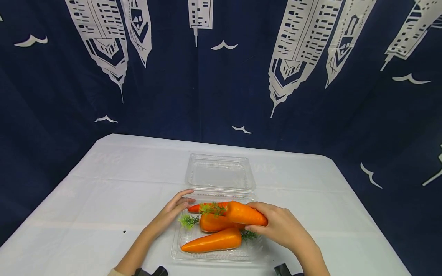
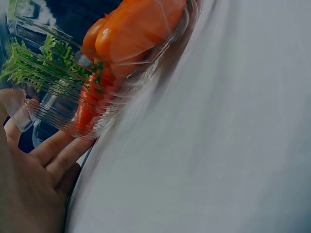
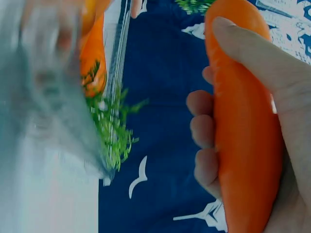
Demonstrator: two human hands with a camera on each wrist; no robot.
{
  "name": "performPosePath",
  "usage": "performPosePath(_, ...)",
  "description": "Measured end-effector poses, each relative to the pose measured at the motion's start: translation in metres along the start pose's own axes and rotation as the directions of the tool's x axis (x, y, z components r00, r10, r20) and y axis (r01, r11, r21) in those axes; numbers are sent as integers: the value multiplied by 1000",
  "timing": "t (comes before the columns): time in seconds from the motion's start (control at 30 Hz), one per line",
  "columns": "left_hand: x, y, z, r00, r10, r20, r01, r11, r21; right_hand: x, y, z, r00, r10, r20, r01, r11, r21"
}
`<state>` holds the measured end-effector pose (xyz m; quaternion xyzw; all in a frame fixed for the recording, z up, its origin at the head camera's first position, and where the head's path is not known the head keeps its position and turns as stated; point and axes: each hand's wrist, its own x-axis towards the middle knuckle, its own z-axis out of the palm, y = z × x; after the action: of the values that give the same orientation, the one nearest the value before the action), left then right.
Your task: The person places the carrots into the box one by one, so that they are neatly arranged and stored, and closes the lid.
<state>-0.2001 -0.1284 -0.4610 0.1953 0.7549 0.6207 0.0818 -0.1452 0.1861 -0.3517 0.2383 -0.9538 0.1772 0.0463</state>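
An orange toy carrot (image 1: 246, 214) with a green leafy top is gripped in my right hand (image 1: 280, 225), above the clear plastic container (image 1: 176, 251). In the right wrist view, thumb and curled fingers wrap round this carrot (image 3: 245, 111). Lying in the container are a front carrot (image 1: 212, 241) pointing left, a middle carrot (image 1: 215, 223) partly covered by the held one, and a slimmer redder carrot (image 1: 194, 208) at the back. My left hand (image 1: 169, 212) touches the container's left rear side with extended fingers. Through the clear wall, the left wrist view shows the red carrot (image 2: 86, 104) near those fingers.
The container's hinged lid (image 1: 221, 174) lies open behind it on the white-covered table (image 1: 103, 199). A small dark speck (image 1: 124, 231) is on the cloth at left. Behind the table hangs a navy curtain (image 1: 179, 96) with white building prints.
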Motion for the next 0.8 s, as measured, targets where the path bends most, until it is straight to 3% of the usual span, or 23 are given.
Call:
performPosePath(0.27, 0, 0, -1, 1000, 24, 8, -24, 1000, 2, 3, -13, 10, 995, -59, 79, 64, 996, -58)
performPosePath(0.5, 0, 0, -1, 1000, 2, 1, -2, 1000, -20, 4, -23, 20, 982, -113, 149, 123, 991, -61)
performPosePath(0.8, 0, 0, -1, 1000, 8, 7, -8, 1000, -13, 6, -32, 39, 963, -229, 143, 240, 968, -67)
